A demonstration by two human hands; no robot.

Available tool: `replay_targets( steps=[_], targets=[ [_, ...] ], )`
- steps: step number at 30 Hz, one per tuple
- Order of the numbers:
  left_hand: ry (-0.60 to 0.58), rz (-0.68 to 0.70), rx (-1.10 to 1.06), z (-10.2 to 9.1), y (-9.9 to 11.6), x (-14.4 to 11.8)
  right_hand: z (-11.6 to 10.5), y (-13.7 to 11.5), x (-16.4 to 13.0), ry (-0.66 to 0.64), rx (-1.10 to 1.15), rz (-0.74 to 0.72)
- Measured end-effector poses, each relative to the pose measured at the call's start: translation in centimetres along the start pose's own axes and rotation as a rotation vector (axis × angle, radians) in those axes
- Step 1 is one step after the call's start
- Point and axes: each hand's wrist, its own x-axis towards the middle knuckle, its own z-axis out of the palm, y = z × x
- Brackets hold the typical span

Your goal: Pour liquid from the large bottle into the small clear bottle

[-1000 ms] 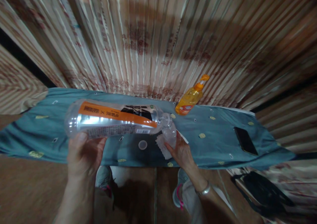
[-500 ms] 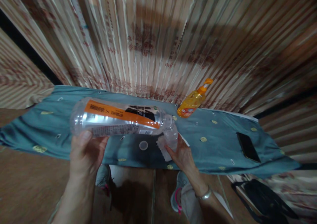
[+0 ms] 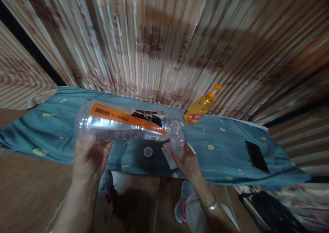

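My left hand (image 3: 89, 155) is closed round the base end of a large clear plastic bottle (image 3: 123, 123) with an orange and silver label. The bottle lies almost level in the air, its neck pointing right. Its mouth meets the top of a small clear bottle (image 3: 177, 142), which my right hand (image 3: 189, 161) grips from the right. A pale cloth with a scalloped edge (image 3: 169, 154) shows beside the small bottle, partly behind my right fingers. I cannot make out any liquid passing between the two. On the covered surface below lies a small round translucent cap (image 3: 148, 152).
An orange pump bottle (image 3: 199, 107) stands toward the back of the teal patterned cloth (image 3: 223, 150). A black phone (image 3: 257, 156) lies at the right. Behind hangs a pleated curtain (image 3: 159, 47). A dark bag (image 3: 272, 214) rests on the floor at lower right.
Both hands and the two bottles hold nearly the same pose. The whole view has shifted very slightly.
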Motion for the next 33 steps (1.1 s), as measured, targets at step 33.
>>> replay_targets(
  steps=[33],
  targets=[
    [-0.007,0.02,0.017,-0.32,0.11,-0.08,-0.05,-0.06,0.03,-0.04,0.012,0.082]
  ],
)
